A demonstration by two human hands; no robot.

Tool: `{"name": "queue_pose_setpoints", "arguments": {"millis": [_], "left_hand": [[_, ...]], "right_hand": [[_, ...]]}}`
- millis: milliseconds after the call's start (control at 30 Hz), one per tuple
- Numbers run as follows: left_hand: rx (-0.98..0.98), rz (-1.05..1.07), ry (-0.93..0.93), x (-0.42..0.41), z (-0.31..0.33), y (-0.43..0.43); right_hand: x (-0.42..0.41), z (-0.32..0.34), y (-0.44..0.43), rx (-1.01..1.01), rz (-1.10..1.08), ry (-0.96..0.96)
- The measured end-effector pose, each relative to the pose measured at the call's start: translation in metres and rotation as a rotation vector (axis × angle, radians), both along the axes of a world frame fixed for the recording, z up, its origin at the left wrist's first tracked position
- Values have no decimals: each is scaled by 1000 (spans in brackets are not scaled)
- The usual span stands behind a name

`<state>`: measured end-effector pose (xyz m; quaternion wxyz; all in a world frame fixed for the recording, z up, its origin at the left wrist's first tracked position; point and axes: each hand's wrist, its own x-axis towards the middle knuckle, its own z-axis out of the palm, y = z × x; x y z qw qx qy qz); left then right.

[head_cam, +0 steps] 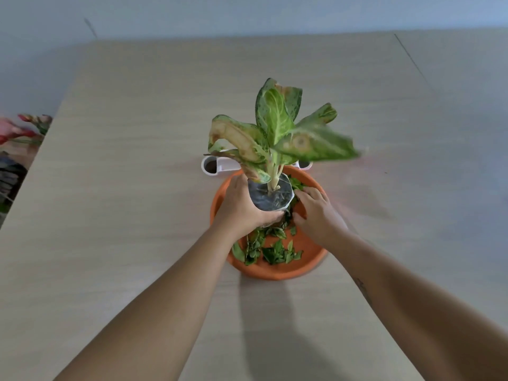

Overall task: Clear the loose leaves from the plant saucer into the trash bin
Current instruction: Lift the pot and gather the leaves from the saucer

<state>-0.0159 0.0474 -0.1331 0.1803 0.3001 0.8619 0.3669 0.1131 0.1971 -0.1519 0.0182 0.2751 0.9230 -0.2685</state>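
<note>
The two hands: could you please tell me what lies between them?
The plastic-wrapped plant pot, gripped by the left hand, with the right hand at loose leaves beside it; head view shows it.

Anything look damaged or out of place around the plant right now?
The plant has brown, dried patches on several leaves. Loose leaves litter the orange saucer around its pot.

You're prob in a home room: wood-look surface (pixel 123 188), plain pale wall (pixel 247 15) at 12, red flowers (pixel 13 130) at 9, potted plant (pixel 275 119) in saucer (pixel 277 272).
</note>
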Motion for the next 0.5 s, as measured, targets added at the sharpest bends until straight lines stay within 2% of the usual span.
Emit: {"name": "queue_pose_setpoints", "arguments": {"millis": [233,500], "left_hand": [[85,71,-99,-13,3,-5],[152,138,-247,-34,13,-16]], "right_hand": [[-32,-13,9,67,142,-62],[-54,-20,9,232,365,-132]]}}
